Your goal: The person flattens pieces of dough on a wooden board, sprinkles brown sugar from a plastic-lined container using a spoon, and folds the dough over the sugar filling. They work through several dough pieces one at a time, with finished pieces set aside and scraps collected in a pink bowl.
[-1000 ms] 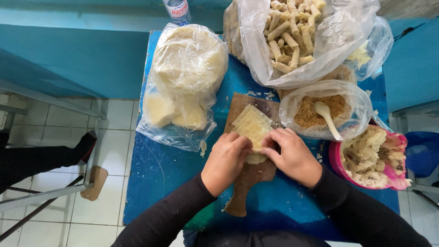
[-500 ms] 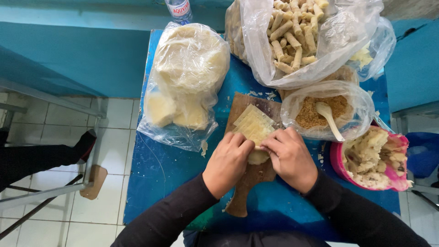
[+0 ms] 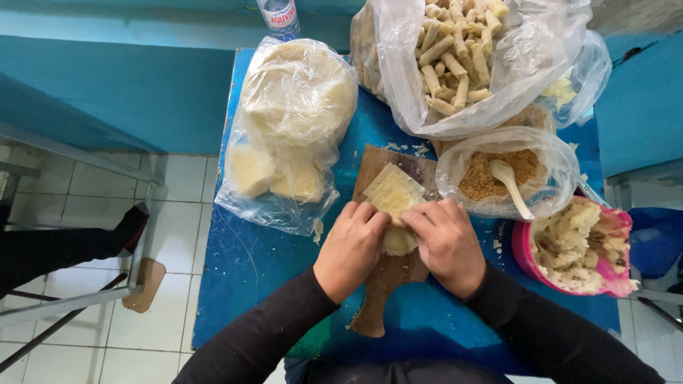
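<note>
- Both hands have crept closer together: left hand [image 3: 351, 249] and right hand [image 3: 447, 244] pinch a pale wrapper sheet [image 3: 393, 192].
- Beyond the right hand, a clear bag [image 3: 562, 171] holds brown crumbs [image 3: 484, 181] and a spoon [image 3: 509, 181].
- Right of it, a pink bowl [image 3: 523, 252] holds mash.

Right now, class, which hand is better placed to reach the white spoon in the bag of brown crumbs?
Probably the right hand: the white spoon in the crumb bag lies just beyond it on the right. The left hand sits farther off and would have to cross over the pale wrapper sheet.

The table [image 3: 235, 284] is blue, the cutting board [image 3: 388, 274] brown, the bowl [image 3: 523, 252] pink, and the dough sheet [image 3: 393, 192] pale yellow.
</note>
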Action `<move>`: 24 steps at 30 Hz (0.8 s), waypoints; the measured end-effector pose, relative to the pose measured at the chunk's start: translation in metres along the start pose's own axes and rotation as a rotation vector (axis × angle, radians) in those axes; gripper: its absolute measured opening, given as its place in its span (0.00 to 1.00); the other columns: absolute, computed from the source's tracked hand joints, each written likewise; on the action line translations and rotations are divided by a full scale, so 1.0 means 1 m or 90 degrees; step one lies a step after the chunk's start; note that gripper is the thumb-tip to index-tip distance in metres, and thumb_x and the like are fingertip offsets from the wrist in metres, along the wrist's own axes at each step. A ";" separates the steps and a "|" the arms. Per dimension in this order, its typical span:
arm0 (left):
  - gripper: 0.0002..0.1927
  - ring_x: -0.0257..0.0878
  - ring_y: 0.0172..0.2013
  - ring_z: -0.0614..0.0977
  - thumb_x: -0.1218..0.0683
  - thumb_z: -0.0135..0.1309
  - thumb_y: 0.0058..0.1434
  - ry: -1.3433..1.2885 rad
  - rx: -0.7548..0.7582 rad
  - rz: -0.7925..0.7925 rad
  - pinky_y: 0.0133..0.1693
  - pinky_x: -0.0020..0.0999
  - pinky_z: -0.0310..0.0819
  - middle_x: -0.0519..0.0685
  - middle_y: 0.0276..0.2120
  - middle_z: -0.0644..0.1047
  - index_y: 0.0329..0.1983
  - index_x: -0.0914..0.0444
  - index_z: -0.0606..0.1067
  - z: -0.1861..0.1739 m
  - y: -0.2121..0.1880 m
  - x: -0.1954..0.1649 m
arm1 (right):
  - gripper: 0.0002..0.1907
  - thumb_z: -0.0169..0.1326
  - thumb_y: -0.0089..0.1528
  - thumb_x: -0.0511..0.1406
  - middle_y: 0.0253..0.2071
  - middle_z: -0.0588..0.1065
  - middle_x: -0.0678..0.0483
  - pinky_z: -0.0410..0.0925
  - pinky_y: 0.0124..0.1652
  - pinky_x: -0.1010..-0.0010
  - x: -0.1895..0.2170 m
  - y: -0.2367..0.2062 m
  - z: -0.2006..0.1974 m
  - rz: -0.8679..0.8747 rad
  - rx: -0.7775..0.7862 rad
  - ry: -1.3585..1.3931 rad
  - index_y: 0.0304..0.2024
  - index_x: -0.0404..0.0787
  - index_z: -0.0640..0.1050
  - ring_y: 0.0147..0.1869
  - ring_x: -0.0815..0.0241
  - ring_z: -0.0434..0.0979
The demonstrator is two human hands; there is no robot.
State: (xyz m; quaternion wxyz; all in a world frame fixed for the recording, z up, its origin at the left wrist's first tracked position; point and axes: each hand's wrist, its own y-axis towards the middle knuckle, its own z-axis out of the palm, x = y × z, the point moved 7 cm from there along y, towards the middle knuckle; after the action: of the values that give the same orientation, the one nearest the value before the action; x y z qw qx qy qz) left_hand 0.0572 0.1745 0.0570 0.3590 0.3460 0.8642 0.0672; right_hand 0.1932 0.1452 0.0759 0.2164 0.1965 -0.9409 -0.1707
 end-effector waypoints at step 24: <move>0.57 0.64 0.69 0.58 0.32 0.64 0.49 0.090 -0.021 -0.074 0.61 0.62 0.57 0.68 0.70 0.57 0.74 0.62 0.54 0.006 -0.002 0.016 | 0.05 0.58 0.67 0.32 0.46 0.74 0.52 0.66 0.40 0.69 -0.017 0.019 -0.116 -0.059 -0.485 0.071 0.45 0.41 0.77 0.40 0.58 0.74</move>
State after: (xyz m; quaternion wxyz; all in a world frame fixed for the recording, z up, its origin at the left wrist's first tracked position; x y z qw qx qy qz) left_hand 0.0517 0.1821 0.0430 0.3063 0.2839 0.9047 0.0849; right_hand 0.2572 0.1420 0.1764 0.3170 0.1536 -0.7868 -0.5068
